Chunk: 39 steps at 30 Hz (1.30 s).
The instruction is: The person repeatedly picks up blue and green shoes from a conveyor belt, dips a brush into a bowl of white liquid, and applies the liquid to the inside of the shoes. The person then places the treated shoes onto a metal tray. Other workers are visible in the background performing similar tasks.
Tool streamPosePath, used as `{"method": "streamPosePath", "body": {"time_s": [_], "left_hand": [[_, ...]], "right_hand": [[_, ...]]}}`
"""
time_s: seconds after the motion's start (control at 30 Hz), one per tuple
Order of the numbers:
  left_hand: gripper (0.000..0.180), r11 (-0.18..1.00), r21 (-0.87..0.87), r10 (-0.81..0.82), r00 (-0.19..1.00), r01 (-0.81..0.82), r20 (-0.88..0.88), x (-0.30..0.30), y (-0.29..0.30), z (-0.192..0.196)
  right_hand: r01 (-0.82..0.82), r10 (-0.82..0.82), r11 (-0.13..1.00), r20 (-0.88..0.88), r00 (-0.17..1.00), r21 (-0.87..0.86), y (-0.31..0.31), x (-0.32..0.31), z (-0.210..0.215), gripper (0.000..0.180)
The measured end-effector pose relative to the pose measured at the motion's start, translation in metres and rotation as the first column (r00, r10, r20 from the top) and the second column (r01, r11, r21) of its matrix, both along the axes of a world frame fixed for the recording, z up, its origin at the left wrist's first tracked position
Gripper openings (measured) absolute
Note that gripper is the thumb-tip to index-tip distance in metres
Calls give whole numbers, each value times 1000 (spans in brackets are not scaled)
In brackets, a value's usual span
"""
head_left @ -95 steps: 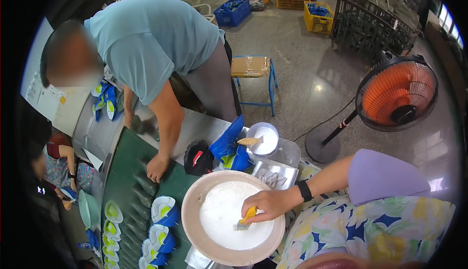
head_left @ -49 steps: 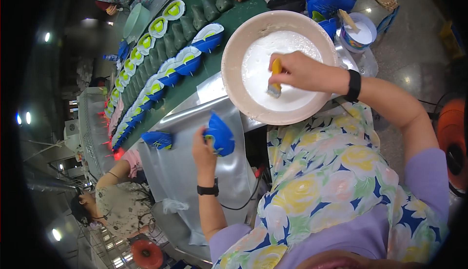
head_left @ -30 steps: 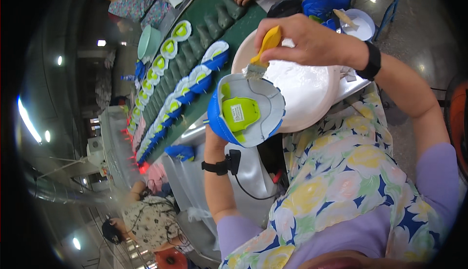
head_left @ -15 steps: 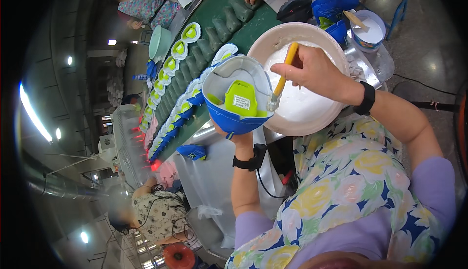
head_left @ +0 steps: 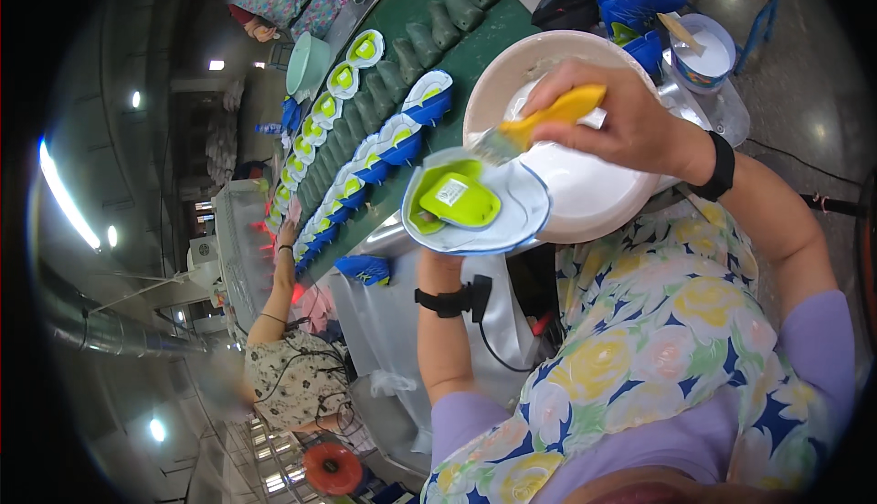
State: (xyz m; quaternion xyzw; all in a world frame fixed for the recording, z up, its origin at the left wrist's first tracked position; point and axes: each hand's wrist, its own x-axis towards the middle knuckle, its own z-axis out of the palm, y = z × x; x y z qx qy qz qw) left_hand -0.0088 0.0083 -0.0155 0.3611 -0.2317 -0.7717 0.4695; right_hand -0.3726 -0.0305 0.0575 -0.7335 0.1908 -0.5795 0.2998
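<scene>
My left hand [head_left: 440, 265] holds a shoe upper [head_left: 523, 195] from beneath, with most of its fingers hidden behind it. The upper is tilted so its white inner side and bright green tongue [head_left: 470, 204] face me. In my right hand [head_left: 614, 120] is a brush with a yellow handle [head_left: 568, 111], gripped between thumb and fingers. Its pale, motion-blurred bristles [head_left: 493, 146] are at the upper's far edge; whether they touch it I cannot tell. Just behind and right of the upper stands a large pale basin [head_left: 610, 214] of white liquid, partly covered by my right hand.
A green conveyor belt [head_left: 489, 52] carries rows of blue-and-white uppers [head_left: 399, 146] and grey shoe lasts [head_left: 425, 45]. A bucket of white liquid with a brush [head_left: 708, 61] stands at far right, near blue uppers [head_left: 639, 6]. A co-worker [head_left: 301, 371] reaches toward the belt at left.
The upper has turned from its blue side to its white inner side and moved slightly right. My brush has swung to its far edge. A bare hand at the belt's far end has left view.
</scene>
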Motion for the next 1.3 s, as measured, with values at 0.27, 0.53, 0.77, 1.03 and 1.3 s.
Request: {"method": "streamPosePath", "body": {"time_s": [0.27,0.53,0.77,1.03,1.3], "left_hand": [[61,972,212,-50,967,105,-250,-73,38,-6],[69,997,-57,50,987,-59,-153,-54,23,-8],[47,991,-133,33,988,-13,152,-58,13,23],[47,966,-164,223,964,-199,143,-53,-1,27],[21,903,-252,429,764,-349,481,19,-88,-21]], "right_hand": [[-255,219,918,-149,964,-302,-3,30,9,21],[-29,65,991,-276,959,133,-21,7,-2,27],[104,-98,995,-269,958,7,-21,-14,-8,27],[-151,80,980,-438,896,-130,-19,-14,-12,18],[128,-110,987,-173,979,100,-6,-30,-51,20]]}}
